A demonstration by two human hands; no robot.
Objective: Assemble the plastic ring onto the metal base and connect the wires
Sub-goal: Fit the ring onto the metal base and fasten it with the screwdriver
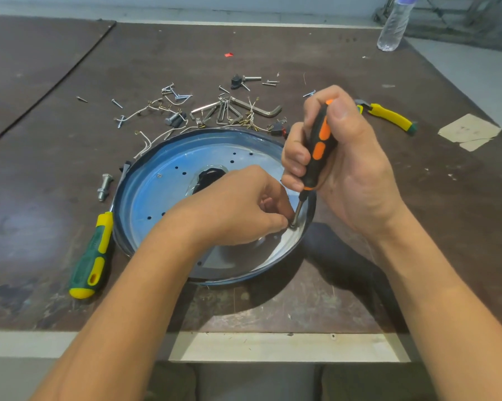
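Screwing step: my left hand (pixel 244 206) pinches a screw (pixel 292 225) at 4 o'clock on the metal base (pixel 157 192), my right hand (pixel 348 160) is clamped on the orange screwdriver (pixel 320 146), tip in the screw. Next I must turn it steady, I judge. The plastic ring (pixel 300 241) seems around its rim. Wires (pixel 145 140) lie loose at 12 o'clock; far at 1 o'clock 1 bottle (pixel 393 27), contents unclear

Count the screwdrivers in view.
2. The orange-and-black screwdriver is gripped in the right hand over the metal base; the green-and-yellow screwdriver lies on the table left of it. None appears hidden.
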